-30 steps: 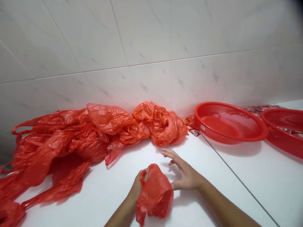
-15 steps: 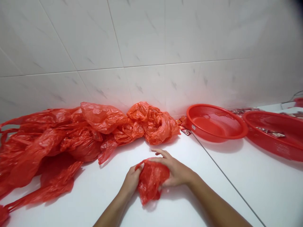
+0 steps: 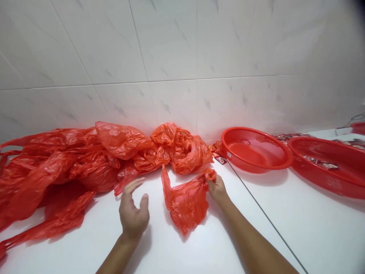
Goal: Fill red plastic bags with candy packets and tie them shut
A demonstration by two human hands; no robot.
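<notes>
A small red plastic bag [image 3: 186, 205] lies on the white table in front of me, one handle stretching up toward the heap behind. My right hand [image 3: 217, 188] pinches its other handle at the bag's upper right corner. To the left of the bag, my left hand [image 3: 133, 211] is raised with thumb and fingers apart, holding nothing. Behind both hands, a long heap of crumpled red plastic bags [image 3: 97, 167] runs along the wall.
A round red plastic basket [image 3: 256, 165] stands by the wall at right. Beside it, a larger red basket [image 3: 322, 179] holds several small wrapped packets [image 3: 319, 162]. More small packets [image 3: 219, 158] lie left of the round basket. A seam [image 3: 262, 209] crosses the white tabletop [image 3: 176, 255].
My left hand has let go of the bag and moved left, opening. My right hand has gripped a handle, and the bag, bunched before, is now spread out more.
</notes>
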